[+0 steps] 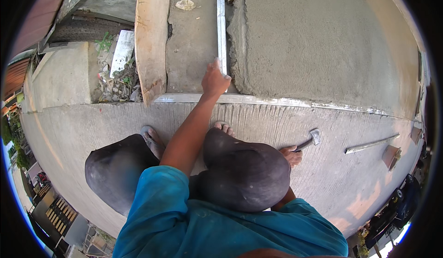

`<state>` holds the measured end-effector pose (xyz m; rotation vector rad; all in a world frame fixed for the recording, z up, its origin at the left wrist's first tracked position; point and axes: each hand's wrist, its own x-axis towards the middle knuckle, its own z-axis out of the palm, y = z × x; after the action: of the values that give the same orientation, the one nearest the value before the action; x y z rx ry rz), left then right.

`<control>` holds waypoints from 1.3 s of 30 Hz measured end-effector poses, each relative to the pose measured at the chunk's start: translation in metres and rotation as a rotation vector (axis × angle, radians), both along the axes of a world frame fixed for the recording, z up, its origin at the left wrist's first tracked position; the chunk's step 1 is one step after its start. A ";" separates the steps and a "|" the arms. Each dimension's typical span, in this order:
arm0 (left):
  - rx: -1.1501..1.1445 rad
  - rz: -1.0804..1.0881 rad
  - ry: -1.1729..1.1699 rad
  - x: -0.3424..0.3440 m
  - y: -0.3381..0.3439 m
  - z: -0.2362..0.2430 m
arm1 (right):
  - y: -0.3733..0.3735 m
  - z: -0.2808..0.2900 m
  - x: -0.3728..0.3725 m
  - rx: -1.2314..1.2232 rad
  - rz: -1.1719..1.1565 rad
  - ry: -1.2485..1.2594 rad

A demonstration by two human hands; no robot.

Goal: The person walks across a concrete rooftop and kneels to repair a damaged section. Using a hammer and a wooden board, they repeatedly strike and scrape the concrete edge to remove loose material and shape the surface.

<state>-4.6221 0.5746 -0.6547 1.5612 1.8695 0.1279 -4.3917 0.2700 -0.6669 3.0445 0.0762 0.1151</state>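
Observation:
My left hand [215,79] reaches forward to the near end of a long pale metal bar [221,23], its thumb on the right side and its fingers on the left, closed around the bar. That bar lies lengthwise along the left edge of a slab of wet grey concrete [314,41]. Down beside my right knee, my right hand [291,155] is closed on the handle of a hammer [314,137], whose head points up and to the right just over the pavement. My knee hides part of this hand.
A white-edged form strip [277,100] crosses ahead of my feet. An upright wooden board [151,41] stands left of the bare strip, with rubble [121,80] beyond it. On the grooved pavement [258,119] at right lie another bar [372,144] and a brick-like block [391,157].

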 end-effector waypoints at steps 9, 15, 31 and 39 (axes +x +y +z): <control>-0.072 -0.032 0.040 -0.007 0.000 0.004 | -0.004 -0.006 0.001 -0.032 0.028 0.007; -0.102 -0.062 -0.014 -0.008 0.001 0.008 | -0.006 -0.009 0.002 0.003 0.023 -0.014; 0.069 0.080 -0.035 -0.011 0.004 0.016 | -0.008 -0.009 -0.002 0.056 0.047 -0.006; 0.435 -0.321 -1.343 0.018 0.005 0.214 | -0.002 -0.001 -0.002 0.040 -0.021 0.009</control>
<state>-4.6045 0.5795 -0.4408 1.3849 0.5349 1.1626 -4.3940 0.2679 -0.6684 3.0853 0.0435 0.1033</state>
